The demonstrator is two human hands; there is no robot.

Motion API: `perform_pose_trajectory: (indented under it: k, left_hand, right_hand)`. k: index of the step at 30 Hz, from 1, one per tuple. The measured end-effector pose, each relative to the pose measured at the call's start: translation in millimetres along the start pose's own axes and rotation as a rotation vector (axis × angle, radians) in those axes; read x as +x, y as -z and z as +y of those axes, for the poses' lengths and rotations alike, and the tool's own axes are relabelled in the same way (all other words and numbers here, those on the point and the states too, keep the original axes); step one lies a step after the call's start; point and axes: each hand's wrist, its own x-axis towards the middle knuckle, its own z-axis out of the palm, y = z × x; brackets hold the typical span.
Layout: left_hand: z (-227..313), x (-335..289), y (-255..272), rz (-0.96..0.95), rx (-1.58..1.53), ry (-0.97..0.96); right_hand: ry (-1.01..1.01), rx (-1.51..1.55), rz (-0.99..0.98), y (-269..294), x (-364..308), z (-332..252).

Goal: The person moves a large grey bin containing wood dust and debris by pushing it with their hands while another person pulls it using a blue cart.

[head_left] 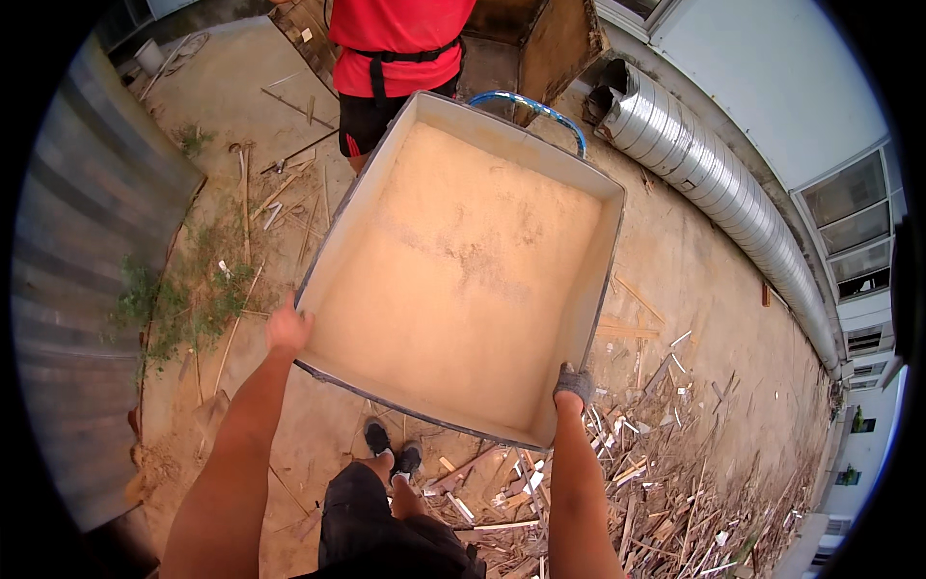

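A large square bin (318, 280) with pale walls and a dark rim is held out in front of me, tilted so its inside shows. Fine tan sawdust-like dust coats its floor, with darker smudges near the middle. My bare left hand (288, 329) is closed on the near left part of the rim. On the near right side, my right hand (575, 383), in a grey glove, grips the other wall. The fingers outside the bin are partly hidden. A blue curved handle or hose (531, 104) arches at the bin's far edge.
Just beyond the bin stands a person in a red shirt (405, 34). Scrap wood (637, 511) litters the ground at the lower right. A silver duct (714, 183) runs along the right wall; corrugated metal sheeting (87, 270) stands at the left, near weeds (198, 299).
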Motion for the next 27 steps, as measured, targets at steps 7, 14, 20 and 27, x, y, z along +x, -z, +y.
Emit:
perform_pose_trajectory:
  k: [7, 14, 20, 27]
  left_hand:
    - [3, 2, 0, -0.024, 0.005, 0.011]
    - [5, 0, 6, -0.068, 0.038, 0.063]
    - [-4, 4, 4, -0.040, 0.020, 0.057]
    - [12, 0, 11, -0.068, 0.044, 0.062]
  right_hand:
    - [-0.012, -0.059, 0.031, 0, 3, -3]
    - [-0.002, -0.047, -0.015, -14, 9, 5]
    - [-0.027, -0.125, -0.012, -5, 7, -5]
    - [-0.002, -0.146, 0.015, -14, 28, 14]
